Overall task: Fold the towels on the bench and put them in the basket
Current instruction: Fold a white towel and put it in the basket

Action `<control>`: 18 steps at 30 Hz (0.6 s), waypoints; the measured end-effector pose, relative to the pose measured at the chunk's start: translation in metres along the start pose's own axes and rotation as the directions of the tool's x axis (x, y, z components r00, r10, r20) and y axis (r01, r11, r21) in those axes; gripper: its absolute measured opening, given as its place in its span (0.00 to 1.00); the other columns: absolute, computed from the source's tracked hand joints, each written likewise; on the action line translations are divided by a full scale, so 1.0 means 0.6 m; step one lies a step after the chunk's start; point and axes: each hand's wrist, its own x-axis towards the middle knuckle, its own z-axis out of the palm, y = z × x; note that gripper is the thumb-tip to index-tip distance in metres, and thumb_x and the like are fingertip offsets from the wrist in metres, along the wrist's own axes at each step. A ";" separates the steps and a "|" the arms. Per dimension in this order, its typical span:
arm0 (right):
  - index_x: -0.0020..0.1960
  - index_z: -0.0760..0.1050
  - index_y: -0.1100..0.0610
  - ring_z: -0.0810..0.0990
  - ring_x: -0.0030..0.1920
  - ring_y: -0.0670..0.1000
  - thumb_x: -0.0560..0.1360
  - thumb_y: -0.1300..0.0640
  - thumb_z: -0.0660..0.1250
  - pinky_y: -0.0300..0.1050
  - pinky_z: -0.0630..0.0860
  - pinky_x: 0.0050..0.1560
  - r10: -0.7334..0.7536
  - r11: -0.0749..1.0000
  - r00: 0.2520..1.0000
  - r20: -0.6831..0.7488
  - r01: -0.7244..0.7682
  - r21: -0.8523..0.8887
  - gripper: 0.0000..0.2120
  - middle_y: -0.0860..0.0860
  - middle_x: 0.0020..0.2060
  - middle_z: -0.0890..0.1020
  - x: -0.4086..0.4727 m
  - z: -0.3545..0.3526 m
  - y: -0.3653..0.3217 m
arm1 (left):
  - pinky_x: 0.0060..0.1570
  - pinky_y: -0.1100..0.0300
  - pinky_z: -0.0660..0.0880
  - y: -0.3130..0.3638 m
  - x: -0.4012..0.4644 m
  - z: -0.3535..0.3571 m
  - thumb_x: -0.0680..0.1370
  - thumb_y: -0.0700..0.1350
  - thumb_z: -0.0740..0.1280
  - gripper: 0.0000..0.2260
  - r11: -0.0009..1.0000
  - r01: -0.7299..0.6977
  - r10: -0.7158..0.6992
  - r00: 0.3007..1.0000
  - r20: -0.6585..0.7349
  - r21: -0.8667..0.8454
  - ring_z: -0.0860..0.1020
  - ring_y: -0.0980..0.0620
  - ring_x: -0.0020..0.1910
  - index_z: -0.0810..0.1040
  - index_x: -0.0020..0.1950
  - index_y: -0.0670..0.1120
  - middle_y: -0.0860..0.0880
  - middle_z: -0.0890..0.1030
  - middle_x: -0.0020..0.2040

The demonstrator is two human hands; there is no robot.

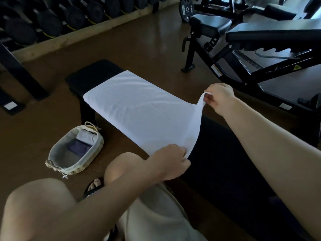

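Observation:
A white towel (137,108) lies spread flat along the black bench (90,75). Its near end is lifted off the pad. My right hand (220,98) pinches the near right corner and holds it up above the bench. My left hand (171,160) grips the near left corner at the bench's left edge. On the floor left of the bench stands a woven basket (93,153) with a pale liner. Inside it lie a folded grey towel (86,136) and a folded dark purple towel (79,147).
A rack of dumbbells (52,20) runs along the back left. A black adjustable bench (260,39) stands at the right on the brown floor (121,49). My knees (119,167) and a sandalled foot (94,186) are between the basket and the bench.

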 end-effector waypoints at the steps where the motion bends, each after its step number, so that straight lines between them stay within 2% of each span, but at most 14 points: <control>1: 0.49 0.78 0.56 0.83 0.40 0.48 0.80 0.66 0.68 0.44 0.85 0.51 -0.014 1.000 1.000 0.001 0.014 0.011 0.05 0.57 0.47 0.82 -0.002 0.011 -0.007 | 0.38 0.56 0.67 -0.013 -0.008 -0.028 0.83 0.48 0.61 0.12 0.997 0.010 -0.008 1.000 0.027 -0.078 0.73 0.49 0.39 0.69 0.39 0.48 0.50 0.74 0.39; 3: 0.59 0.78 0.59 0.85 0.41 0.48 0.80 0.68 0.67 0.43 0.85 0.48 -0.065 0.996 0.997 0.045 0.062 0.061 0.10 0.59 0.51 0.81 -0.003 0.030 -0.016 | 0.45 0.58 0.71 -0.040 -0.023 -0.087 0.84 0.50 0.62 0.09 0.974 0.049 -0.044 0.999 0.028 -0.221 0.77 0.53 0.45 0.79 0.50 0.48 0.53 0.79 0.46; 5: 0.66 0.75 0.61 0.86 0.44 0.50 0.78 0.70 0.65 0.43 0.85 0.48 -0.104 0.992 0.991 0.088 0.097 0.080 0.18 0.59 0.52 0.80 -0.001 0.054 -0.025 | 0.57 0.56 0.74 -0.073 -0.033 -0.143 0.84 0.52 0.63 0.13 0.949 0.062 -0.089 0.993 -0.076 -0.308 0.79 0.53 0.55 0.80 0.64 0.48 0.52 0.81 0.57; 8: 0.60 0.76 0.60 0.85 0.51 0.49 0.79 0.72 0.63 0.45 0.83 0.57 -0.123 0.991 0.981 0.152 0.129 -0.035 0.12 0.53 0.47 0.79 -0.009 0.108 -0.045 | 0.63 0.51 0.77 -0.132 -0.041 -0.206 0.84 0.51 0.63 0.15 0.883 0.028 -0.144 0.966 -0.215 -0.468 0.81 0.47 0.58 0.81 0.61 0.41 0.45 0.83 0.58; 10: 0.62 0.78 0.63 0.85 0.53 0.51 0.79 0.71 0.65 0.46 0.82 0.59 -0.177 0.968 0.969 0.173 0.203 -0.148 0.12 0.54 0.47 0.81 -0.002 0.145 -0.057 | 0.64 0.49 0.78 -0.176 -0.043 -0.234 0.84 0.50 0.63 0.15 0.789 -0.001 -0.193 0.949 -0.250 -0.615 0.83 0.48 0.58 0.81 0.60 0.39 0.44 0.84 0.57; 13: 0.67 0.75 0.63 0.88 0.46 0.53 0.79 0.69 0.68 0.49 0.84 0.55 -0.287 0.913 0.920 0.269 0.347 -0.214 0.17 0.58 0.50 0.82 0.019 0.197 -0.066 | 0.63 0.52 0.78 -0.238 -0.040 -0.262 0.85 0.50 0.62 0.12 0.675 -0.039 -0.259 0.923 -0.286 -0.737 0.84 0.51 0.58 0.80 0.61 0.45 0.49 0.85 0.57; 15: 0.70 0.74 0.62 0.88 0.41 0.52 0.80 0.67 0.66 0.49 0.85 0.52 -0.343 0.858 0.893 0.291 0.424 -0.289 0.18 0.56 0.46 0.83 0.038 0.239 -0.073 | 0.59 0.56 0.80 -0.276 -0.034 -0.275 0.85 0.50 0.61 0.12 0.628 -0.052 -0.317 0.894 -0.316 -0.777 0.84 0.52 0.57 0.80 0.63 0.46 0.51 0.86 0.56; 18: 0.65 0.78 0.58 0.86 0.39 0.50 0.81 0.61 0.66 0.50 0.85 0.52 -0.454 0.720 0.835 0.311 0.549 -0.424 0.13 0.52 0.39 0.83 0.071 0.315 -0.087 | 0.51 0.62 0.82 -0.335 -0.024 -0.294 0.85 0.49 0.61 0.12 0.590 -0.073 -0.400 0.839 -0.369 -0.804 0.85 0.54 0.52 0.81 0.59 0.45 0.52 0.87 0.51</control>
